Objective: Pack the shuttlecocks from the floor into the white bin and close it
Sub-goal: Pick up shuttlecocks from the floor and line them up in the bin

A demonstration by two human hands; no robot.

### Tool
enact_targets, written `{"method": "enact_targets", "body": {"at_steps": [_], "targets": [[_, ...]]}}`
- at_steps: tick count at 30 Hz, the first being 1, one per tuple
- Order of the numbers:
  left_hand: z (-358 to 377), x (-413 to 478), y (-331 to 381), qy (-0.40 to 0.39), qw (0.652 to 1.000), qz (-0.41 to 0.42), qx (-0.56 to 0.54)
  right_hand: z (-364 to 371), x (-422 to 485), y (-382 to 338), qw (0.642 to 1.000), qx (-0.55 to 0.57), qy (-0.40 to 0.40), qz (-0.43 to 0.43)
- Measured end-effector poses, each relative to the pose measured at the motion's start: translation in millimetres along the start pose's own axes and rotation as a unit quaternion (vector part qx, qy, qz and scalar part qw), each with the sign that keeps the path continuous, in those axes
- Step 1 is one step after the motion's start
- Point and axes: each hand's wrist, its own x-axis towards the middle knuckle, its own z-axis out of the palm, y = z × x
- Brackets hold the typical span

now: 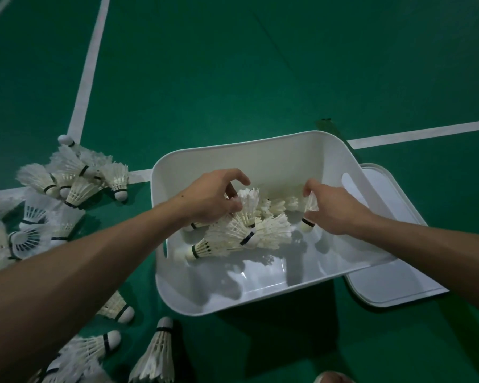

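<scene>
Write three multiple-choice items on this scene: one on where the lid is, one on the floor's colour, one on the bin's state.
1. Where is the lid of the bin?
A. Closed on top of the bin
B. Flat on the floor, at the bin's right side
C. Propped upright against the bin

2. What colour is the floor?
A. Green with white lines
B. Blue with yellow lines
C. Plain brown

3. What state is the bin in?
A. Shut
B. Tipped over and empty
C. Open and upright, with some shuttlecocks inside

Answers:
1 B: the lid lies flat on the floor beside the bin's right wall.
2 A: the floor is green, crossed by white stripes.
3 C: the top is uncovered and a cluster of shuttlecocks lies on the bottom.
</scene>
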Motion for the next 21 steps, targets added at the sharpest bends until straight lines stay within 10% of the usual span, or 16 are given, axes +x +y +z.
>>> {"method": "enact_targets", "body": {"at_steps": [21], "targets": [[-3, -2, -8, -0.003, 1.000, -0.003, -0.008, 8, -9, -14, 0.995, 0.078, 0.006, 0.058]]}}
